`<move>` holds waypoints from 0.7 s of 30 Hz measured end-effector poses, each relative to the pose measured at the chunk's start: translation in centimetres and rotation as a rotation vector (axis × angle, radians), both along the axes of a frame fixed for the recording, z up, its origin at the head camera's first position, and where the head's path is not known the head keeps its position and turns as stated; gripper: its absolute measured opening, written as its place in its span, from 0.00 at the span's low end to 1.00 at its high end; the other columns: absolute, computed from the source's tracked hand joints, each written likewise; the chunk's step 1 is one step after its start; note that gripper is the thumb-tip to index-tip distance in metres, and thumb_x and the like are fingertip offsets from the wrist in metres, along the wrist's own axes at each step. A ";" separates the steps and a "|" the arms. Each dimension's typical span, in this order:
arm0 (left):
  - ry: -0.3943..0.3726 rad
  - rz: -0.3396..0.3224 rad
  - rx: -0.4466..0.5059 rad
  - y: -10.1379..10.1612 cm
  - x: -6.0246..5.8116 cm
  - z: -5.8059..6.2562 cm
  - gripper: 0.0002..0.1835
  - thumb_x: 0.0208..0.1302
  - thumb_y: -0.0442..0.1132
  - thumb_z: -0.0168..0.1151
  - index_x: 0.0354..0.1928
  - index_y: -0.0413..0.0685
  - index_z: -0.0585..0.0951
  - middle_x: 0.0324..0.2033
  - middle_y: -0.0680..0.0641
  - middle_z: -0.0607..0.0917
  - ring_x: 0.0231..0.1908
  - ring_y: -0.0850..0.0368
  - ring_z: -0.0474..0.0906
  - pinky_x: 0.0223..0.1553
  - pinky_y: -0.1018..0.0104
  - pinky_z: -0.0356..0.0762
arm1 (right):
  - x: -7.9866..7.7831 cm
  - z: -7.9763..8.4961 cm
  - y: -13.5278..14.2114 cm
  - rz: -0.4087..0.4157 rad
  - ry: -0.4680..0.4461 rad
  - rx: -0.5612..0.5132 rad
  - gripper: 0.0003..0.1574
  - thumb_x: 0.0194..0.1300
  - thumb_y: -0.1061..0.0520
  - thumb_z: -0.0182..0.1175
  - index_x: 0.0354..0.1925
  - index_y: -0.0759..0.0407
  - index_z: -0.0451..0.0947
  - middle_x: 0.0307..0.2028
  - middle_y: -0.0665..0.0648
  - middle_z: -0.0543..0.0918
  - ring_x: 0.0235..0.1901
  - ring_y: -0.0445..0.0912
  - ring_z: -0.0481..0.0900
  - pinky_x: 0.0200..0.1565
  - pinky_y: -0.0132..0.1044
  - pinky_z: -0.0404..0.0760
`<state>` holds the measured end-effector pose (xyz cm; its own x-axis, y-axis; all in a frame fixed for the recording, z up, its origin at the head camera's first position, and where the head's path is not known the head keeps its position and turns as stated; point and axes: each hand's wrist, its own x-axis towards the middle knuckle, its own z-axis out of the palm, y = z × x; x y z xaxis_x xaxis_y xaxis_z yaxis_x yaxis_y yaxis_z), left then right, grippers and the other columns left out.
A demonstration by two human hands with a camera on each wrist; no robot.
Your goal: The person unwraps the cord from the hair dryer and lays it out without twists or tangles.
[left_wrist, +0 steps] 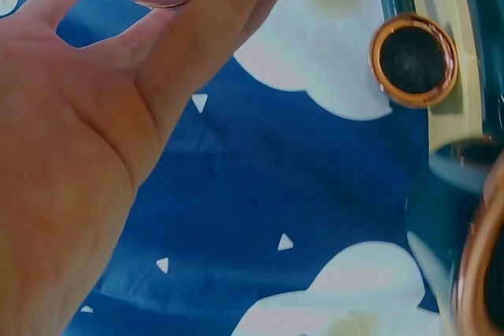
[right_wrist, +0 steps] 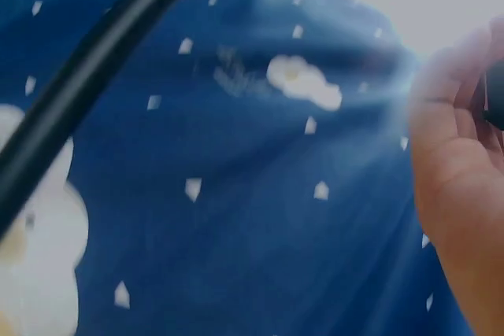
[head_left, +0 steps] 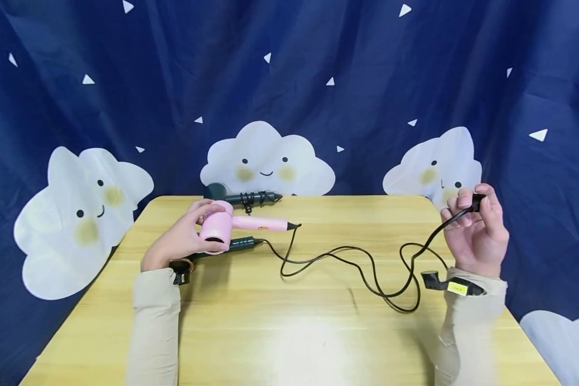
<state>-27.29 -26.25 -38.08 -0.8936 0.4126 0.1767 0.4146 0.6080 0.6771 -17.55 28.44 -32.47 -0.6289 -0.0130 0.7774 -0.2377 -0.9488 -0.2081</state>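
Note:
My left hand [head_left: 185,233] grips the barrel of a pink hair dryer [head_left: 217,228], thumb at its lower rim and fingers over the top. The dryer's handle points right, its dark cord end over the table. Up at the right, my right hand [head_left: 480,230] pinches a black plug [head_left: 476,202], from which a black cord [head_left: 431,236] hangs down to the table. In the right wrist view the plug [right_wrist: 494,96] is partly cut off by the frame's edge. Just below the pink dryer lies a dark green hair dryer [head_left: 241,244], its head largely hidden by my left hand and wrist.
At the table's far edge lies another dark green hair dryer [head_left: 231,199] with its cord wound round the handle; its copper-rimmed end [left_wrist: 413,60] shows in the left wrist view. Loops of black cord cross the wooden table [head_left: 289,321]. A blue cloud-print curtain [head_left: 289,96] hangs behind.

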 end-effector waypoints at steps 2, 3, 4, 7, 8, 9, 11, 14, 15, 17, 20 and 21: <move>-0.002 0.012 0.002 -0.6 0.7 0.1 0.48 0.44 0.53 0.87 0.70 0.63 0.73 0.77 0.45 0.60 0.63 0.42 0.71 0.52 0.52 0.78 | -0.4 -0.9 1.8 -0.022 -0.057 0.025 0.13 0.78 0.70 0.40 0.51 0.78 0.69 0.40 0.79 0.82 0.29 0.56 0.72 0.38 0.47 0.76; 0.003 0.013 0.000 -0.9 1.0 0.1 0.48 0.44 0.53 0.87 0.69 0.63 0.73 0.77 0.44 0.60 0.64 0.41 0.70 0.53 0.51 0.78 | -0.5 -1.4 2.6 -0.029 -0.086 0.032 0.15 0.80 0.69 0.38 0.51 0.79 0.69 0.41 0.80 0.82 0.30 0.56 0.73 0.40 0.48 0.79; 0.007 0.017 0.000 -1.2 1.3 0.2 0.47 0.44 0.53 0.87 0.69 0.63 0.74 0.77 0.44 0.60 0.64 0.40 0.70 0.53 0.49 0.78 | -0.7 -2.0 3.5 -0.034 -0.116 0.038 0.17 0.81 0.69 0.35 0.51 0.80 0.69 0.42 0.80 0.82 0.31 0.57 0.75 0.42 0.49 0.80; 0.017 0.027 -0.018 -2.1 2.3 0.4 0.47 0.44 0.53 0.87 0.68 0.64 0.74 0.77 0.43 0.59 0.65 0.40 0.70 0.56 0.46 0.74 | -1.0 -3.9 5.7 -0.070 -0.232 0.071 0.22 0.83 0.68 0.31 0.50 0.81 0.71 0.43 0.79 0.83 0.34 0.58 0.79 0.42 0.46 0.82; 0.020 0.028 -0.022 -2.4 2.7 0.5 0.47 0.44 0.53 0.87 0.68 0.64 0.74 0.77 0.43 0.60 0.66 0.40 0.69 0.56 0.45 0.74 | -1.1 -4.6 6.4 -0.081 -0.273 0.083 0.23 0.83 0.68 0.30 0.50 0.81 0.71 0.44 0.78 0.83 0.35 0.58 0.80 0.42 0.45 0.82; 0.018 0.029 -0.026 -2.6 3.0 0.5 0.47 0.44 0.53 0.87 0.68 0.64 0.74 0.77 0.43 0.59 0.65 0.40 0.70 0.56 0.45 0.74 | -1.1 -5.4 7.0 -0.098 -0.312 0.103 0.23 0.83 0.68 0.31 0.50 0.81 0.72 0.44 0.78 0.83 0.35 0.58 0.80 0.42 0.45 0.82; 0.021 0.037 -0.043 -3.1 3.7 0.4 0.47 0.43 0.54 0.87 0.68 0.63 0.74 0.77 0.42 0.59 0.66 0.38 0.69 0.56 0.44 0.74 | -1.0 -6.9 8.2 -0.125 -0.389 0.150 0.22 0.82 0.69 0.33 0.50 0.82 0.74 0.45 0.76 0.84 0.36 0.58 0.83 0.44 0.43 0.84; 0.031 0.039 -0.045 -3.8 5.0 -0.2 0.47 0.43 0.53 0.87 0.68 0.62 0.74 0.76 0.41 0.60 0.63 0.41 0.70 0.51 0.53 0.77 | -0.7 -8.9 9.8 -0.143 -0.493 0.230 0.23 0.81 0.70 0.35 0.52 0.81 0.77 0.47 0.73 0.86 0.39 0.56 0.86 0.47 0.41 0.86; 0.035 0.042 -0.044 -4.1 5.5 -0.4 0.47 0.43 0.53 0.87 0.68 0.62 0.74 0.76 0.41 0.60 0.61 0.42 0.70 0.49 0.56 0.78 | -0.6 -9.3 10.3 -0.154 -0.526 0.258 0.23 0.81 0.71 0.36 0.52 0.80 0.78 0.47 0.72 0.87 0.40 0.56 0.87 0.48 0.40 0.87; 0.041 0.045 -0.038 -4.4 6.3 -1.0 0.46 0.44 0.52 0.87 0.67 0.62 0.74 0.75 0.42 0.61 0.57 0.45 0.71 0.44 0.62 0.79 | -0.4 -9.9 11.2 -0.181 -0.589 0.310 0.24 0.81 0.71 0.37 0.52 0.78 0.81 0.47 0.68 0.89 0.41 0.54 0.89 0.49 0.39 0.87; 0.047 0.055 -0.033 -4.8 7.2 -1.8 0.46 0.44 0.50 0.87 0.68 0.62 0.74 0.75 0.43 0.61 0.54 0.50 0.69 0.39 0.66 0.79 | 0.0 -10.4 12.3 -0.226 -0.677 0.365 0.24 0.80 0.72 0.39 0.49 0.76 0.84 0.45 0.65 0.90 0.41 0.53 0.91 0.50 0.39 0.88; 0.041 0.057 -0.029 -4.8 7.5 -2.0 0.46 0.44 0.50 0.87 0.68 0.62 0.74 0.75 0.43 0.61 0.54 0.50 0.69 0.39 0.66 0.79 | 0.1 -10.6 12.6 -0.235 -0.698 0.379 0.24 0.79 0.73 0.40 0.49 0.75 0.84 0.45 0.65 0.91 0.42 0.53 0.91 0.50 0.39 0.88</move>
<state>-19.81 -31.08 -40.12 -0.9082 0.3663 0.2026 0.4056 0.6506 0.6420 -17.41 40.99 -43.10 -0.9842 -0.0032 0.1769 -0.1193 -0.7263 -0.6769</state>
